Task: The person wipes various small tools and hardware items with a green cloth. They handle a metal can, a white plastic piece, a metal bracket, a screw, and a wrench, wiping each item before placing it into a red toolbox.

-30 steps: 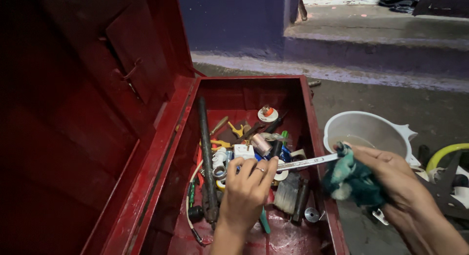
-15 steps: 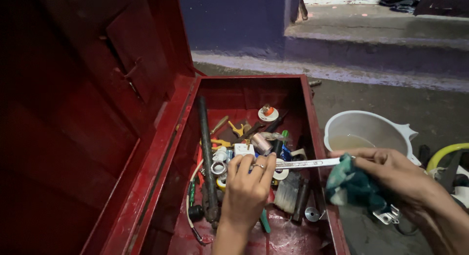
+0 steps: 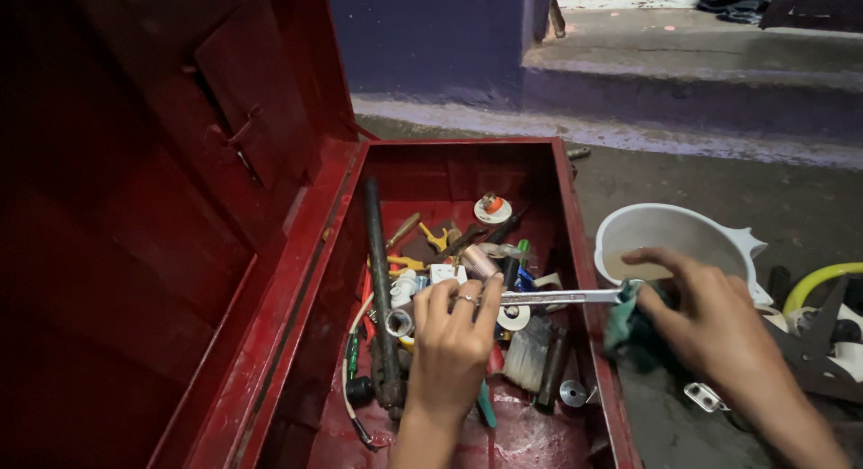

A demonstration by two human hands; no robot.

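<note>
Left hand [image 3: 454, 343] grips wrench [image 3: 539, 298] over toolbox [image 3: 575, 253]; right hand [image 3: 710, 321] pinches cloth [image 3: 629, 330] round its far end. Risk: wrench slipping into the clutter below.

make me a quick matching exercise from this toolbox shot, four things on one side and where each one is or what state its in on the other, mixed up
Things:
1. metal wrench
2. teal rag
3. white bowl
4. long dark bar

Places or states:
A. on the ground just right of the red toolbox
B. held at one end by the left hand, its shaft crossing the box's right wall
C. lying lengthwise along the left side of the box's inside
D. bunched under the right hand at the wrench's other end

Pairs: 1-B, 2-D, 3-A, 4-C
</note>
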